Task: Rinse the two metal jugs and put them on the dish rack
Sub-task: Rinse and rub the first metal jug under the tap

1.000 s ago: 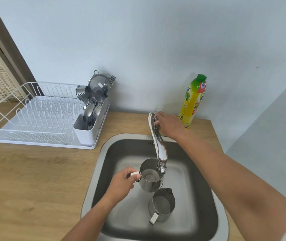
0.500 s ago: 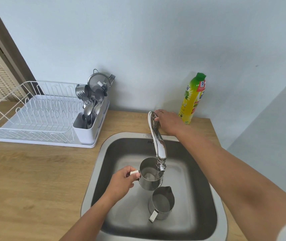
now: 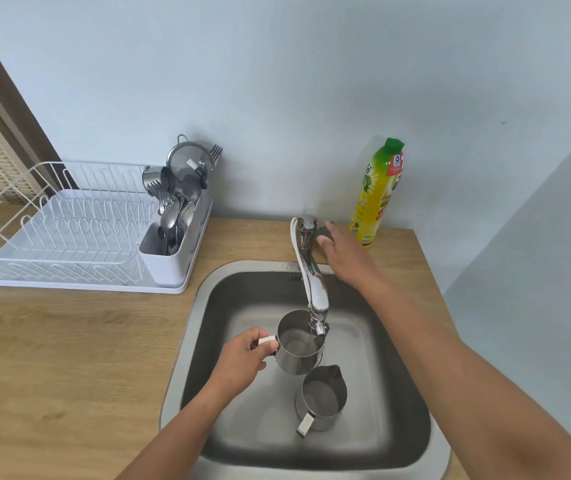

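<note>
My left hand (image 3: pixel 242 362) grips the flat handle of one metal jug (image 3: pixel 296 346) and holds it upright just under the spout of the chrome tap (image 3: pixel 315 282), over the sink (image 3: pixel 187 341). Water sits in this jug. The second metal jug (image 3: pixel 322 400) stands upright on the sink floor right in front of it, handle towards me. My right hand (image 3: pixel 346 254) hovers with fingers apart just to the right of the tap lever, holding nothing. The white wire dish rack (image 3: pixel 69 237) stands on the wooden counter at the left, its plate slots bare.
A white cutlery holder (image 3: pixel 169 251) at the rack's right end is full of spoons, forks, a strainer and a small cup. A yellow dish soap bottle (image 3: pixel 377 195) stands against the wall behind my right hand. Something dark lies beside the tap base.
My right hand has come off the tap lever and shifted slightly right. The left hand keeps the jug under the spout; the second jug has not moved.
</note>
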Tool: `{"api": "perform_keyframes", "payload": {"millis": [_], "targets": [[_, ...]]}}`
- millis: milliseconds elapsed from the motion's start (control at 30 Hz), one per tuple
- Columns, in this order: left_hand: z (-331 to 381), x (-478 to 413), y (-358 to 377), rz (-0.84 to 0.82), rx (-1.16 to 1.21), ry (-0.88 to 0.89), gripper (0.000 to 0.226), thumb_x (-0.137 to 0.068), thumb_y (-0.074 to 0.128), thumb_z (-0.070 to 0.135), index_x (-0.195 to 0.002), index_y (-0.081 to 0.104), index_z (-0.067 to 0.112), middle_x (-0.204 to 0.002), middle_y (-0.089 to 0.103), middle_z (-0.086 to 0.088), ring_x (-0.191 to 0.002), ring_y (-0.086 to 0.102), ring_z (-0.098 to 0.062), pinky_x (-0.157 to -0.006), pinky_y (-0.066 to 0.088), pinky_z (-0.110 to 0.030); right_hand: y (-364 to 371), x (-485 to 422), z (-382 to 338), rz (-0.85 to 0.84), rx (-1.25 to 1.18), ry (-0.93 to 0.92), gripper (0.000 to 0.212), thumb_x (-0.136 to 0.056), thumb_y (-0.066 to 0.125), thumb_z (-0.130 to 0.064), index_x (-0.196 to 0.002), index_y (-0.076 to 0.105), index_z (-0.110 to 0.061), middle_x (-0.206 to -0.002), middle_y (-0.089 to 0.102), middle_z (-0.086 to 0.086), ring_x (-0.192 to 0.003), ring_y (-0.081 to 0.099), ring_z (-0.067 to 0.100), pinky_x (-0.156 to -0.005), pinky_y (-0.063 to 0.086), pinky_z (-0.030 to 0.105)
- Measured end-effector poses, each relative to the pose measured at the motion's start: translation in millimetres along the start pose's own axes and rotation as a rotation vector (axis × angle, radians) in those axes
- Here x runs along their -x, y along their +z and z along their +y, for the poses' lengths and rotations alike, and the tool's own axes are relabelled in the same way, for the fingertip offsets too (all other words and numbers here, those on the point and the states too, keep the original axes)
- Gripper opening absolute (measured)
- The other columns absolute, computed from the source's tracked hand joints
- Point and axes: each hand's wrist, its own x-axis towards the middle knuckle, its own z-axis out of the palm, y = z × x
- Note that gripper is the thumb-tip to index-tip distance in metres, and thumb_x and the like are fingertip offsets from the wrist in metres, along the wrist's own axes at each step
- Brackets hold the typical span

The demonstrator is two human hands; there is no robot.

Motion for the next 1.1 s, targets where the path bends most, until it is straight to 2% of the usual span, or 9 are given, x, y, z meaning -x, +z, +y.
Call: {"api": "perform_keyframes", "payload": {"millis": [133, 267, 367, 467, 567, 667, 733, 900, 1100], "targets": [[0.9, 1.6, 1.2, 0.001, 0.017, 0.001, 0.011, -0.092, 0.066, 0.021, -0.089, 0.068, 0.011, -0.088, 0.070, -0.011, -0.079, 0.062, -0.014, -0.083, 0.058, -0.038, 13.9, 63.3, 32.3, 0.051, -0.160, 0.218, 0.046, -0.102, 0.041, -0.024, -0.146, 0.042, -0.013, -0.149, 0.046, 0.010, -0.136, 0.044, 0.026, -0.108, 0.035, 0.036], [2.1, 4.0, 3.8, 0.009, 0.049, -0.005, 0.010, -0.093, 0.065, 0.019, -0.092, 0.068, 0.009, -0.082, 0.068, 0.001, -0.077, 0.062, -0.010, -0.084, 0.058, -0.037, 42.8, 137.2, 57.8, -0.095, -0.202, 0.442, 0.052, -0.097, 0.044, -0.020, -0.148, 0.038, -0.016, -0.151, 0.043, 0.011, -0.133, 0.047, 0.026, -0.108, 0.038, 0.036], [1.8, 5.9, 5.5, 0.026, 0.062, -0.004, 0.010, -0.093, 0.064, 0.019, -0.092, 0.067, 0.010, -0.084, 0.068, 0.002, -0.079, 0.064, -0.008, -0.084, 0.057, -0.034, 59.6, 181.9, 49.5, -0.242, -0.190, 0.499, 0.071, -0.089, 0.054, -0.035, -0.153, 0.027, -0.019, -0.154, 0.035, 0.008, -0.138, 0.041, 0.024, -0.110, 0.036, 0.037], [-0.8, 7.6, 7.0, 0.034, 0.070, -0.011, 0.011, -0.093, 0.064, 0.019, -0.093, 0.068, 0.009, -0.086, 0.069, 0.001, -0.081, 0.065, -0.007, -0.083, 0.058, -0.032, 77.4, 207.6, 32.4, -0.319, -0.105, 0.521, 0.098, -0.074, 0.059, -0.062, -0.154, 0.018, -0.023, -0.151, 0.034, 0.004, -0.140, 0.036, 0.023, -0.110, 0.037, 0.038], [-2.0, 8.7, 7.4, 0.043, 0.074, -0.007, 0.010, -0.094, 0.063, 0.019, -0.093, 0.068, 0.010, -0.087, 0.070, 0.001, -0.083, 0.066, -0.009, -0.083, 0.058, -0.032, 97.1, 215.6, 20.0, -0.278, 0.000, 0.529, 0.119, -0.060, 0.059, -0.079, -0.153, 0.015, -0.019, -0.149, 0.035, 0.002, -0.138, 0.037, 0.023, -0.108, 0.039, 0.040], [-2.8, 9.6, 8.2, 0.045, 0.079, -0.004, 0.010, -0.094, 0.063, 0.019, -0.093, 0.068, 0.010, -0.088, 0.070, 0.000, -0.085, 0.066, -0.009, -0.083, 0.058, -0.032, 110.8, 215.2, 18.2, -0.213, 0.073, 0.527, 0.130, -0.056, 0.060, -0.084, -0.154, 0.011, -0.014, -0.152, 0.033, 0.003, -0.138, 0.036, 0.024, -0.108, 0.038, 0.040], [-2.8, 9.9, 9.4, 0.048, 0.088, -0.007, 0.010, -0.094, 0.063, 0.018, -0.094, 0.069, 0.010, -0.089, 0.070, -0.001, -0.086, 0.067, -0.010, -0.083, 0.058, -0.032, 114.6, 213.7, 21.1, -0.193, 0.105, 0.522, 0.127, -0.059, 0.062, -0.081, -0.153, 0.013, -0.012, -0.149, 0.036, 0.004, -0.135, 0.039, 0.024, -0.107, 0.039, 0.038], [-3.7, 7.6, 11.3, 0.041, 0.105, -0.021, 0.009, -0.094, 0.063, 0.017, -0.094, 0.068, 0.009, -0.086, 0.069, 0.000, -0.082, 0.065, -0.009, -0.083, 0.058, -0.033, 111.4, 207.3, 33.7, -0.199, 0.136, 0.491, 0.102, -0.068, 0.062, -0.066, -0.149, 0.024, -0.016, -0.140, 0.041, 0.000, -0.129, 0.046, 0.022, -0.102, 0.042, 0.037], [-8.5, 3.5, 14.6, 0.023, 0.098, -0.036, 0.009, -0.093, 0.063, 0.017, -0.092, 0.069, 0.010, -0.085, 0.069, 0.000, -0.079, 0.064, -0.008, -0.080, 0.058, -0.031, 88.4, 189.6, 63.6, -0.229, 0.085, 0.499, 0.104, -0.070, 0.067, -0.052, -0.153, 0.018, -0.014, -0.150, 0.032, 0.001, -0.136, 0.041, 0.022, -0.107, 0.041, 0.038]]}}
